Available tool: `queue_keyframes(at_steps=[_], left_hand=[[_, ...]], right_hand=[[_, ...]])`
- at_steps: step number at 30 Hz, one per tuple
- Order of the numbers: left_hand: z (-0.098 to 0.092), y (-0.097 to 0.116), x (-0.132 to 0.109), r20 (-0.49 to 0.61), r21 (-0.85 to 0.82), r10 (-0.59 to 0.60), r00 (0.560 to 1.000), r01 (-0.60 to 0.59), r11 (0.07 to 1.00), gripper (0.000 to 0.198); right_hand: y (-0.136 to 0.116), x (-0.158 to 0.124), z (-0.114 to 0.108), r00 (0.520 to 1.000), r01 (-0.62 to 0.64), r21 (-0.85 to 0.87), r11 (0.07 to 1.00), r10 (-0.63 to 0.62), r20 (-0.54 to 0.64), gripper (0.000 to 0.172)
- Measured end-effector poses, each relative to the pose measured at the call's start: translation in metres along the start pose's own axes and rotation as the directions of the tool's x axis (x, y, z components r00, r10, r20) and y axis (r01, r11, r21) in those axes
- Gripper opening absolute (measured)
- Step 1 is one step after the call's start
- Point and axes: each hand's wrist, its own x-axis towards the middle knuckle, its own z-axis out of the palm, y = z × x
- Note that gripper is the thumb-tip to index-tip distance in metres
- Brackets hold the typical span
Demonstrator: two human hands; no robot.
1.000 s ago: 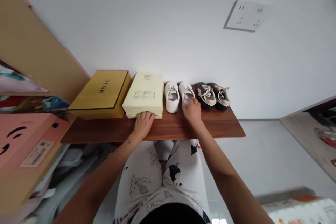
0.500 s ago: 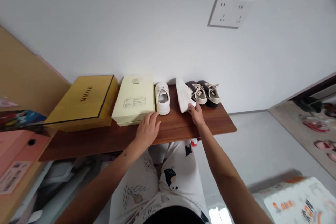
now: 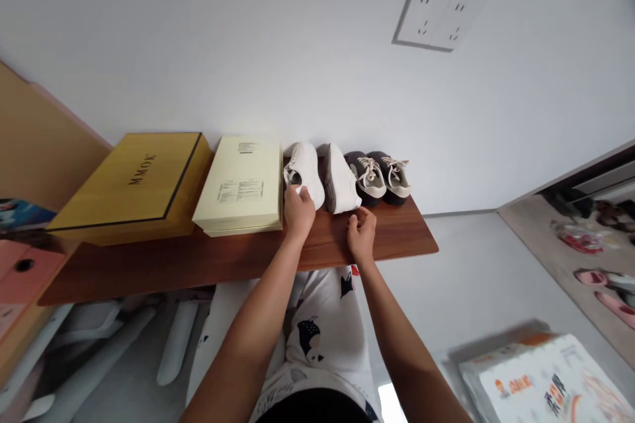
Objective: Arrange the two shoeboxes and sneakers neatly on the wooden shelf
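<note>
My left hand (image 3: 299, 213) grips the heel of one white sneaker (image 3: 310, 175), which is tipped onto its side beside the cream shoebox (image 3: 238, 185). The other white sneaker (image 3: 342, 182) also lies on its side, with its sole turned left. At this second sneaker's heel is my right hand (image 3: 362, 235), fingers curled, thumb and forefinger apart; whether a fingertip touches the heel is hard to tell. To its right a pair of dark shoes with beige laces (image 3: 380, 178) stands upright. All rest on a brown wooden board (image 3: 317, 248).
A yellow shoebox (image 3: 133, 182) lies on the board's left part. The white wall (image 3: 297, 46) rises directly behind, with a socket plate (image 3: 439, 16). Pink boxes (image 3: 24, 271) stand at the left. A white printed package (image 3: 550, 380) lies on the floor at right, with slippers (image 3: 612, 291) beyond.
My left hand has moved from the cream box to the left sneaker, now tipped from upright onto its side. My right hand has loosened from the other sneaker and drawn slightly back.
</note>
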Motion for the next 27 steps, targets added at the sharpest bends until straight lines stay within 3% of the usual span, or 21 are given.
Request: queue_keyframes(at_steps=[3, 5, 7, 9, 12, 14, 16, 18, 20, 22, 24, 27], left_hand=[[0.009, -0.01, -0.005, 0.013, -0.253, -0.226, 0.974, 0.222, 0.942, 0.027], [0.011, -0.017, -0.012, 0.02, -0.304, -0.278, 0.96, 0.271, 0.913, 0.033], [0.009, -0.022, -0.025, -0.013, -0.279, -0.187, 0.982, 0.176, 0.944, 0.043], [0.006, -0.022, -0.044, -0.04, -0.207, 0.014, 0.999, -0.022, 0.978, 0.053], [0.015, -0.008, -0.073, 0.077, -0.105, 0.325, 0.942, -0.317, 0.943, 0.058], [0.036, 0.014, -0.083, 0.239, -0.109, 0.449, 0.861, -0.436, 0.893, 0.057], [0.068, 0.042, -0.083, 0.401, -0.113, 0.484, 0.778, -0.482, 0.869, 0.056], [0.102, 0.073, -0.074, 0.552, -0.011, 0.398, 0.732, -0.472, 0.882, 0.058], [0.129, 0.099, -0.061, 0.648, 0.153, 0.243, 0.722, -0.435, 0.887, 0.052], [0.142, 0.115, -0.047, 0.659, 0.23, 0.162, 0.734, -0.402, 0.886, 0.039], [0.145, 0.119, -0.036, 0.584, 0.188, 0.164, 0.795, -0.329, 0.925, 0.03], [0.141, 0.11, -0.029, 0.452, -0.055, 0.045, 0.891, -0.023, 0.998, 0.034]], right_hand=[[-0.006, -0.003, 0.002, 1.0, -0.017, 0.039, 0.999, 0.017, 0.003, 0.044], [-0.008, -0.006, 0.002, 0.999, -0.05, 0.096, 0.994, 0.051, -0.001, 0.044], [-0.008, -0.007, -0.004, 0.997, -0.072, 0.142, 0.987, 0.076, -0.026, 0.045], [-0.004, 0.001, -0.018, 0.992, -0.039, 0.114, 0.993, 0.052, -0.117, 0.046], [0.004, 0.038, -0.049, 0.946, 0.056, -0.098, 0.994, -0.084, -0.313, 0.046], [0.009, 0.075, -0.069, 0.923, 0.069, -0.254, 0.965, -0.159, -0.352, 0.05], [0.014, 0.111, -0.082, 0.957, 0.085, -0.331, 0.94, -0.17, -0.236, 0.061], [0.018, 0.137, -0.087, 0.988, 0.087, -0.313, 0.946, -0.123, -0.098, 0.072], [0.02, 0.15, -0.087, 0.997, -0.006, -0.265, 0.964, -0.016, -0.081, 0.078], [0.023, 0.155, -0.086, 0.974, -0.151, -0.172, 0.973, 0.117, -0.194, 0.078], [0.026, 0.158, -0.085, 0.922, -0.25, 0.013, 0.968, 0.242, -0.302, 0.076], [0.032, 0.164, -0.08, 0.865, -0.327, 0.303, 0.895, 0.412, -0.285, 0.075]])
